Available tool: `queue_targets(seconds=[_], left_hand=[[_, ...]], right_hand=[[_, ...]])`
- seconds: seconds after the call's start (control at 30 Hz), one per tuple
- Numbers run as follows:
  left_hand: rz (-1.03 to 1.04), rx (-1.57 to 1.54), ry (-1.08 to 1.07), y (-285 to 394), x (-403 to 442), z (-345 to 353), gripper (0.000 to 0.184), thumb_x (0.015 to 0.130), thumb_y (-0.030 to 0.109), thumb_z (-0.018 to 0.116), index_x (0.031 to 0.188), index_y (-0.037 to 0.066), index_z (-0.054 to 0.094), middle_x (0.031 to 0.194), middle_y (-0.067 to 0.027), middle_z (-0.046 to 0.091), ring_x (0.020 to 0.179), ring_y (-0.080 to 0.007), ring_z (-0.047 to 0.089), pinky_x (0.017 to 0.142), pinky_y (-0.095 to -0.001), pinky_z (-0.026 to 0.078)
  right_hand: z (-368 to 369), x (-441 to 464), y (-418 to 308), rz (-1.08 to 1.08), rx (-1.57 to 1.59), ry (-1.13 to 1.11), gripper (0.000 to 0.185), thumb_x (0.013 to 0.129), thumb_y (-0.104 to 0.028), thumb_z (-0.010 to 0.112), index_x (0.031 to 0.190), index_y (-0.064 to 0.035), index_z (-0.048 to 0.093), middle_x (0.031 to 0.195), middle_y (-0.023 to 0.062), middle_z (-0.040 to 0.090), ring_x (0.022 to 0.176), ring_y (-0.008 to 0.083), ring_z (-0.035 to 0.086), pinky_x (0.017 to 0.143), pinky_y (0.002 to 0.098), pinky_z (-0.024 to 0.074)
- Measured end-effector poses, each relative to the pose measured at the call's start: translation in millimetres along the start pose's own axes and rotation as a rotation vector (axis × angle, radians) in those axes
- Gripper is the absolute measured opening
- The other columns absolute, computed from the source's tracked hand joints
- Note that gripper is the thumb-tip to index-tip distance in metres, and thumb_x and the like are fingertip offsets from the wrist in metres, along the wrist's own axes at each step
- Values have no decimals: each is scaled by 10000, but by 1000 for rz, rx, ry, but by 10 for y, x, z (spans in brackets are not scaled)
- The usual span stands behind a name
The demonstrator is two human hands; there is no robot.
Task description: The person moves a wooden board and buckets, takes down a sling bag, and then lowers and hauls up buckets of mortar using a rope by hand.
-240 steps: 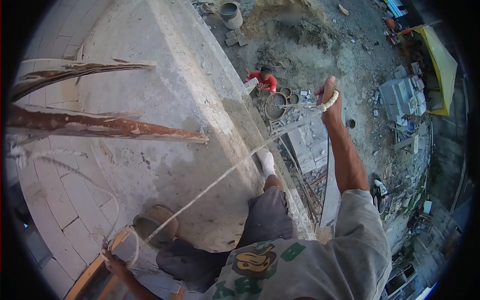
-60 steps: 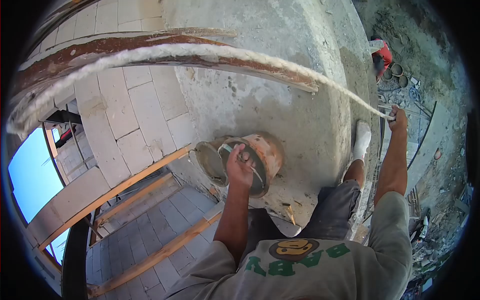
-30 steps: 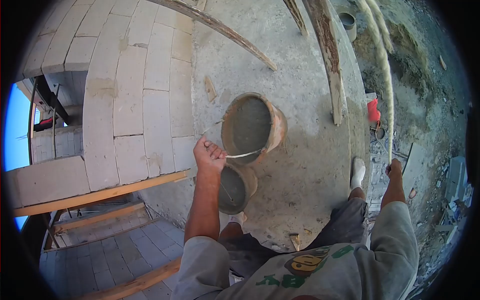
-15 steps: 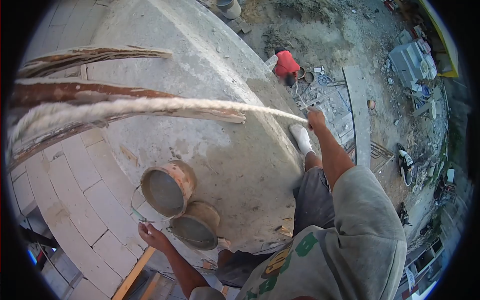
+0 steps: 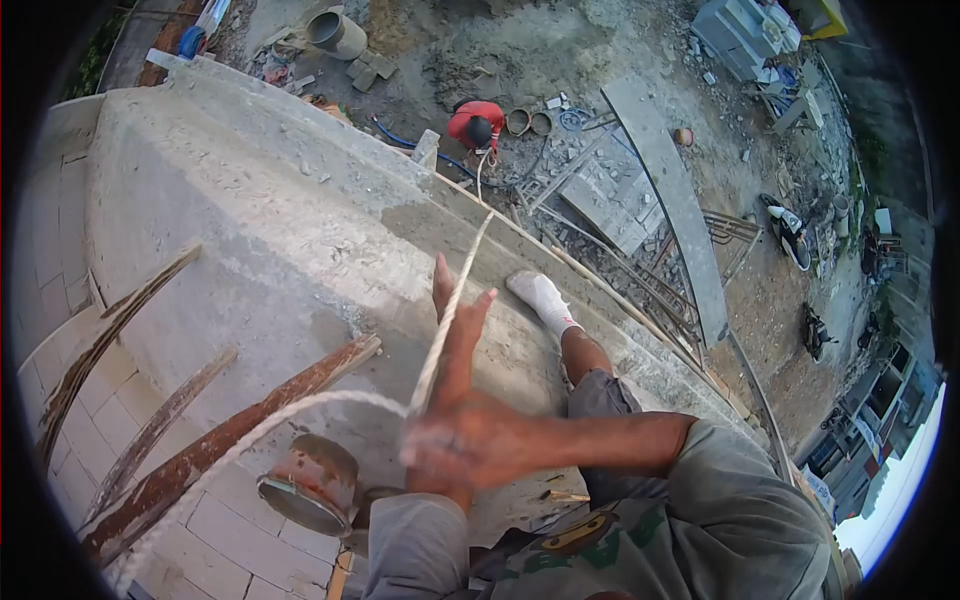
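A white rope point(image 5: 338, 398) runs from the lower left through my hands and down over the ledge to a person in red below. My right hand point(image 5: 455, 440), smeared by motion, is closed around the rope close to my body. Beyond it my left hand point(image 5: 462, 320) reaches out with thumb and fingers spread, and the rope passes between or just over them. My right forearm crosses over my left arm. A mortar-stained bucket point(image 5: 318, 478) stands near my left elbow; a second bucket point(image 5: 372, 505) is mostly hidden behind the arm.
I am on a concrete ledge point(image 5: 250, 210) with a drop beyond its edge. Rough wooden poles point(image 5: 300, 385) stick up at left beside pale blocks point(image 5: 235, 530). Below, the person in red point(image 5: 478, 125) bends near two buckets point(image 5: 528, 122), a long plank point(image 5: 660, 190) and rubble.
My left hand has left the bucket handle and moved up to the rope, opening. My right hand has drawn the rope in toward my body. The view has turned.
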State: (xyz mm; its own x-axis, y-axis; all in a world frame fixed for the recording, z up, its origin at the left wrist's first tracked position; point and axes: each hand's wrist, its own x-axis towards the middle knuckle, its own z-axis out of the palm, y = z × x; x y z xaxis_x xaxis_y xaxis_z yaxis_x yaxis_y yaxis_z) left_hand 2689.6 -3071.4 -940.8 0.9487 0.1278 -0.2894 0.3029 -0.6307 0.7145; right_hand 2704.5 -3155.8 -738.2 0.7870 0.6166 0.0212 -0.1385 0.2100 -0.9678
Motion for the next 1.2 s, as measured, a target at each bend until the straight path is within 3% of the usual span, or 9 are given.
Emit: queue_targets(seconds=[0.27, 0.3, 0.4, 0.53, 0.67, 0.8, 1.0, 1.1, 1.2], left_hand=[[-495, -1274, -238, 627, 76, -618, 588, 905, 571, 277, 676, 82, 510, 502, -24, 369, 513, -160, 421, 790, -387, 427], [-973, -1197, 230, 1252, -19, -807, 596, 907, 571, 255, 704, 79, 523, 424, -1, 322, 382, -145, 323, 673, -375, 442], [-617, -1659, -188, 970, -759, -1382, 684, 911, 579, 119, 730, 58, 524, 437, 15, 357, 351, -112, 271, 508, -298, 395], [-582, -2004, -448, 1393, -1142, -1638, 657, 929, 529, 113, 891, 10, 515, 457, -15, 358, 341, -124, 315, 380, -302, 382], [-521, -2214, -508, 1642, -905, -1820, 500, 944, 441, 262, 761, 32, 484, 454, -23, 401, 386, -139, 389, 626, -343, 481], [-845, -1227, -111, 1059, -856, -1719, 521, 955, 421, 250, 1275, 22, 346, 696, -76, 462, 397, -155, 409, 351, -294, 435], [-242, -344, -323, -667, 115, 322, 482, 891, 257, 479, 1325, 82, 364, 1196, -125, 472, 1066, -232, 474, 864, -334, 413], [311, -73, -291, -328, 550, 1035, 428, 892, 339, 488, 1228, 74, 465, 1126, -98, 489, 897, -157, 484, 888, -329, 381], [-171, -355, -401, -117, 382, 858, 341, 904, 391, 469, 917, 60, 551, 857, -51, 526, 685, -112, 471, 893, -328, 361]], right_hand=[[-443, 263, -301, -281, 327, -42, 463, 894, -330, 474, 1197, 19, 447, 646, 164, 559, 551, 314, 567, 589, 393, 472], [-671, 241, 59, -185, 299, 121, 536, 906, -397, 452, 1274, -12, 386, 681, 143, 558, 615, 251, 584, 630, 368, 478], [-1553, -269, 1516, 411, -563, 574, 476, 832, -112, 492, 1294, -79, 379, 935, 142, 559, 842, 264, 582, 742, 356, 485], [-1321, -761, 3244, 437, -1154, 0, 511, 784, -61, 475, 1286, -87, 381, 1248, 172, 431, 1049, 330, 502, 907, 414, 390], [-998, -403, 3701, 604, -655, 88, 251, 857, -261, 484, 985, -66, 578, 937, 202, 607, 958, 372, 547, 847, 444, 410], [-867, -239, 2773, 641, -476, 442, 310, 876, -316, 476, 848, -21, 568, 710, 217, 598, 686, 413, 574, 636, 479, 455], [-1021, -224, 1388, 493, -373, 449, 326, 894, -334, 473, 842, -21, 548, 629, 210, 524, 624, 391, 532, 568, 469, 412], [-732, -149, 979, 334, -417, 370, 274, 868, -297, 535, 844, -24, 548, 567, 182, 498, 569, 368, 524, 547, 463, 403], [-400, -123, 739, 223, -285, 227, 285, 832, -286, 589, 926, -22, 536, 654, 198, 527, 627, 342, 541, 635, 432, 436]])
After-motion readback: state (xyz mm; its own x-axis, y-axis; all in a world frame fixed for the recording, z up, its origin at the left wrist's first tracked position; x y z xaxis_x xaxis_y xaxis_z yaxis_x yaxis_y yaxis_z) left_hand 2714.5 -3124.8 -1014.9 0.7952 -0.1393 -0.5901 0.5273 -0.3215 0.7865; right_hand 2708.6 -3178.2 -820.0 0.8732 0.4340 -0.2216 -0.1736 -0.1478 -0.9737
